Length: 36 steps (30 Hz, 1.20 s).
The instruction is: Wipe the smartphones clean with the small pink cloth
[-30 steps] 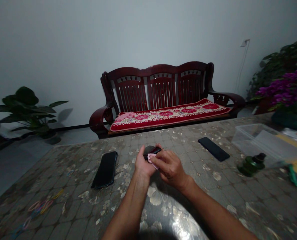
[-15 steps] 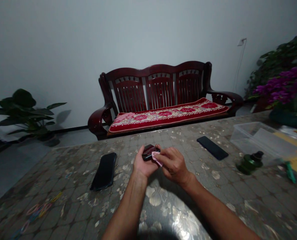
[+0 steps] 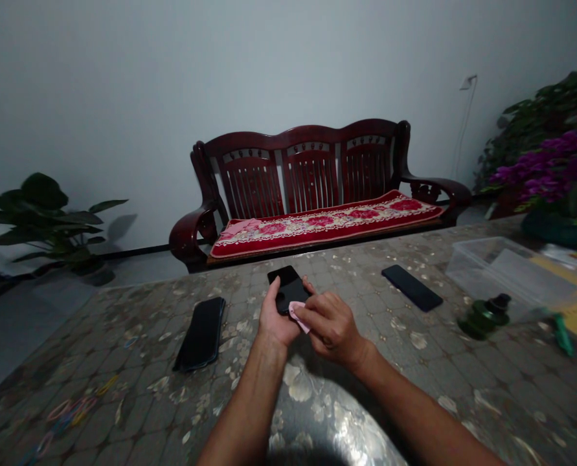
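Observation:
My left hand [image 3: 273,319] grips a black phone [image 3: 287,287] from below, its dark screen tilted up towards me above the patterned table [image 3: 317,401]. My right hand [image 3: 331,325] is closed on a small pink cloth [image 3: 298,314] and presses it against the phone's lower edge. Both hands hover over the middle of the table.
A second black phone [image 3: 201,333] lies to the left and a third [image 3: 411,287] to the right. A clear plastic box [image 3: 504,272], a dark green bottle [image 3: 485,316] and a green pen [image 3: 563,334] sit at the right. Coloured rubber bands [image 3: 69,409] lie near left. Beyond stand a red wooden bench [image 3: 312,188] and plants.
The phone in my left hand has tipped up from nearly flat, so its screen now faces me. My right hand with the pink cloth stays at its lower edge.

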Each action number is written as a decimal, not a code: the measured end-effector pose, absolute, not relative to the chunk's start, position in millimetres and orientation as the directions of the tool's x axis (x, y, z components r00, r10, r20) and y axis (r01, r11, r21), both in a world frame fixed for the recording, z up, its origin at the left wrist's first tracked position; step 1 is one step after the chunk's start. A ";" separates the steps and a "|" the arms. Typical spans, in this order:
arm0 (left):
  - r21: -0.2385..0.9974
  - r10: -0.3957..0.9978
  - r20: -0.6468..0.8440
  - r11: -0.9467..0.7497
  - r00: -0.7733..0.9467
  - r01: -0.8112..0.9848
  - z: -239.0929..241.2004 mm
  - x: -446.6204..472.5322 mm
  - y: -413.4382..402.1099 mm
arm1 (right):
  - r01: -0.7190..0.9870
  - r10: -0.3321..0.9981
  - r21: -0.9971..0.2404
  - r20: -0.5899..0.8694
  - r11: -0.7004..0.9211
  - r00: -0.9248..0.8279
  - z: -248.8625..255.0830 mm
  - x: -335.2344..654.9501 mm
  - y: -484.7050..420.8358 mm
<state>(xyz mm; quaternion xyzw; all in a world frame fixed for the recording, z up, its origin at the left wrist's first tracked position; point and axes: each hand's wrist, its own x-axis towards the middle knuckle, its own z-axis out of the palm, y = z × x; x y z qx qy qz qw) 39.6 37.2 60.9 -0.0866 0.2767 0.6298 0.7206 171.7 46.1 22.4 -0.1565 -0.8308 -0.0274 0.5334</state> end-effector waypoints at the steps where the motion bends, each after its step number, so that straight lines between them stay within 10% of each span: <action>1: 0.217 0.861 -0.503 0.213 0.078 -0.953 60.6 38.9 37.3 | 0.292 0.225 -0.113 0.895 0.950 -0.384 22.9 172.4 46.2; 17: 0.183 0.709 -0.631 0.529 0.314 -0.828 20.4 44.7 47.7 | 0.265 0.607 -0.579 0.794 0.771 -0.031 28.7 207.6 87.5; 36: 0.234 0.622 -0.702 0.663 0.349 -0.711 -9.1 48.5 46.4 | 0.511 0.863 -0.696 0.422 0.504 -0.276 -17.5 214.4 119.4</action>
